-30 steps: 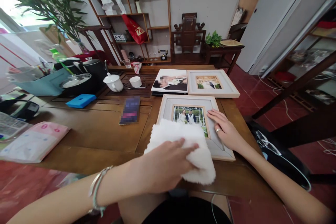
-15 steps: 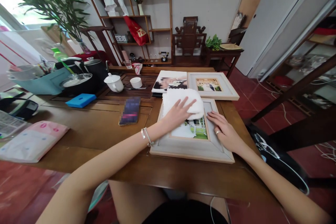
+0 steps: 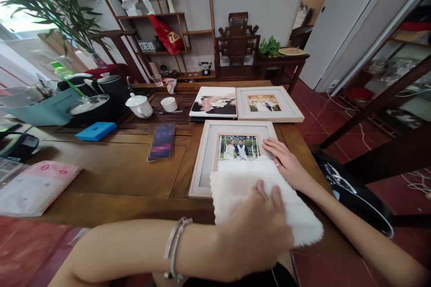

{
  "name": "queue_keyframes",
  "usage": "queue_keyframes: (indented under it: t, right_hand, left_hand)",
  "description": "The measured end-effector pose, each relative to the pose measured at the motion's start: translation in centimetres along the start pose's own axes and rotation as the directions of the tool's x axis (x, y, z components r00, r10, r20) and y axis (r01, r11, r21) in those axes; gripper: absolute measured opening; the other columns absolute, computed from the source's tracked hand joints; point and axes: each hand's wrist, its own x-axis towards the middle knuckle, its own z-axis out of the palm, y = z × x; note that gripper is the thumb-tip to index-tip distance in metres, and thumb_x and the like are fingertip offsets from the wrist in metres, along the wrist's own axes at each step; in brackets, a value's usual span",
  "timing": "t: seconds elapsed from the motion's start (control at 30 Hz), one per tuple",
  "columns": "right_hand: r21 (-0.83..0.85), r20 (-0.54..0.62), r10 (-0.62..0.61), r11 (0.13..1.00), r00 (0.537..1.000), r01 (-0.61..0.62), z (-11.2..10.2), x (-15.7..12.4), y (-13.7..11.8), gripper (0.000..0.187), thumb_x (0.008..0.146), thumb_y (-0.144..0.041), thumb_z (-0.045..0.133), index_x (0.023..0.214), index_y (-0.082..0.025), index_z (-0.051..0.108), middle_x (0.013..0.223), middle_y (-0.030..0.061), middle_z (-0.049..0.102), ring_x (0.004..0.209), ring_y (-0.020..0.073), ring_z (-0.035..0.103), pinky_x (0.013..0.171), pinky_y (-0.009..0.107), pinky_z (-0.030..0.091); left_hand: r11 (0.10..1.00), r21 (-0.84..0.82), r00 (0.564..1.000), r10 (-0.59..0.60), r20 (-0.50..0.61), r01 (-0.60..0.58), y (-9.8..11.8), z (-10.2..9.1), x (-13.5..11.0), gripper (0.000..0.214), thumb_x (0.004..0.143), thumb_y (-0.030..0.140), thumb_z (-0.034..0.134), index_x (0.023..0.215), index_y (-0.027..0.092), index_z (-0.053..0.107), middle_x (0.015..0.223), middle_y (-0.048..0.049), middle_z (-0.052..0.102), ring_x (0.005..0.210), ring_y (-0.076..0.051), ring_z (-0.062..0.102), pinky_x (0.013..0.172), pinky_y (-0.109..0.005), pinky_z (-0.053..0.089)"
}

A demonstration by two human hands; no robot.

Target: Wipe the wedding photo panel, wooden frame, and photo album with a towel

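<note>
A white cloth with a scalloped edge is gripped by my left hand, whose fingers are bent into it and a little blurred. The cloth covers the lower right part of a picture frame with a pale wood rim and grey inner border. Inside the frame, the upper part of a photo of two people outdoors shows; its lower part is hidden under the cloth. My right hand, with a ring on it, rests with outstretched fingers on the right side of the frame.
Behind the frame lie a second framed photo and a photo panel. To the left are a phone, a blue block, a white teapot, a white cup and a pink-and-white packet on the wooden table.
My left hand has drawn the cloth from the frame's upper part towards me, past its near edge, uncovering the top of the photo. My right hand stays on the frame's right side.
</note>
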Motion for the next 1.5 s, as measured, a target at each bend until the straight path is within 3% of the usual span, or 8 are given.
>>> queue_keyframes:
  t: [0.13,0.23,0.5,0.83,1.03,1.2,1.37,1.5]
  right_hand:
    - [0.004,0.003,-0.005,1.0,1.0,0.005,0.0,0.0,0.0,0.05,0.09,-0.014,0.037,0.135,-0.024,0.055,0.143,0.0092,0.053,0.142,0.0247,0.038,0.117,0.056,0.033]
    - [0.005,-0.014,-0.021,1.0,1.0,0.021,0.2,0.0,0.3,0.05,0.089,-0.015,0.038,0.134,-0.025,0.056,0.142,0.0089,0.055,0.141,0.0252,0.039,0.116,0.056,0.033]
    - [0.011,-0.037,-0.051,0.999,0.998,0.051,0.5,-0.1,0.5,0.056,0.081,-0.007,0.041,0.132,-0.022,0.058,0.142,0.0107,0.055,0.141,0.0278,0.039,0.116,0.06,0.031]
    - [0.004,-0.04,-0.049,0.999,0.998,0.05,0.3,0.1,-0.1,0.057,0.081,-0.007,0.041,0.132,-0.025,0.059,0.138,0.009,0.057,0.138,0.0289,0.042,0.115,0.061,0.033]
    - [0.004,-0.043,-0.04,0.999,0.998,0.04,0.4,-0.1,0.3,0.055,0.081,-0.007,0.041,0.132,-0.021,0.059,0.141,0.0102,0.056,0.14,0.0275,0.041,0.115,0.059,0.033]
    - [0.021,-0.04,-0.02,1.0,0.999,0.021,0.4,-0.1,0.2,0.055,0.082,-0.007,0.041,0.132,-0.024,0.059,0.142,0.0079,0.056,0.141,0.0258,0.04,0.117,0.059,0.032]
    - [0.034,-0.033,-0.005,0.999,0.999,0.006,0.4,0.0,0.2,0.055,0.083,-0.008,0.041,0.133,-0.025,0.059,0.142,0.008,0.055,0.141,0.0263,0.04,0.117,0.06,0.032]
    - [0.045,-0.029,-0.011,0.999,1.0,0.013,0.3,-0.1,0.2,0.055,0.083,-0.009,0.041,0.133,-0.026,0.058,0.143,0.0065,0.055,0.141,0.0255,0.04,0.117,0.059,0.032]
  left_hand:
    - [1.0,0.01,0.999,0.026,-0.038,-0.026,1.8,-0.9,-0.4,0.037,0.086,0.038,0.059,0.112,0.015,0.073,0.133,-0.0262,0.057,0.108,-0.044,0.065,0.079,-0.047,0.053]
    - [0.996,0.014,0.996,-0.084,0.006,0.084,0.9,0.0,0.2,0.034,0.091,0.034,0.055,0.114,0.016,0.072,0.133,-0.0244,0.057,0.109,-0.041,0.065,0.076,-0.042,0.055]
    - [0.927,0.094,0.923,-0.372,0.104,0.363,-7.6,4.9,2.2,0.03,0.092,0.013,0.054,0.116,0.02,0.071,0.152,-0.0144,0.039,0.136,-0.04,0.042,0.102,-0.056,0.045]
    - [0.993,0.108,0.998,-0.054,-0.031,0.057,-15.4,7.3,4.9,0.043,0.086,-0.001,0.051,0.119,0.024,0.066,0.159,0.0005,0.029,0.148,-0.026,0.019,0.117,-0.057,0.019]
    - [0.993,0.047,0.993,-0.108,0.055,0.106,-14.4,6.3,2.5,0.042,0.084,0.001,0.055,0.114,0.027,0.068,0.155,0.0008,0.037,0.143,-0.025,0.032,0.111,-0.05,0.032]
    - [0.933,0.062,0.921,-0.36,0.151,0.355,-13.3,5.5,-2.0,0.035,0.082,0.002,0.058,0.108,0.021,0.072,0.153,-0.0072,0.04,0.139,-0.032,0.039,0.105,-0.053,0.039]
    - [0.893,0.064,0.881,-0.449,0.152,0.445,-13.4,5.0,-5.0,0.044,0.078,0.0,0.054,0.113,0.02,0.071,0.152,-0.0095,0.041,0.138,-0.033,0.04,0.104,-0.052,0.04]
    - [0.915,-0.041,0.899,-0.384,0.212,0.401,-9.2,2.6,-6.5,0.036,0.078,0.009,0.058,0.107,0.022,0.074,0.146,-0.0091,0.051,0.13,-0.032,0.05,0.1,-0.046,0.045]
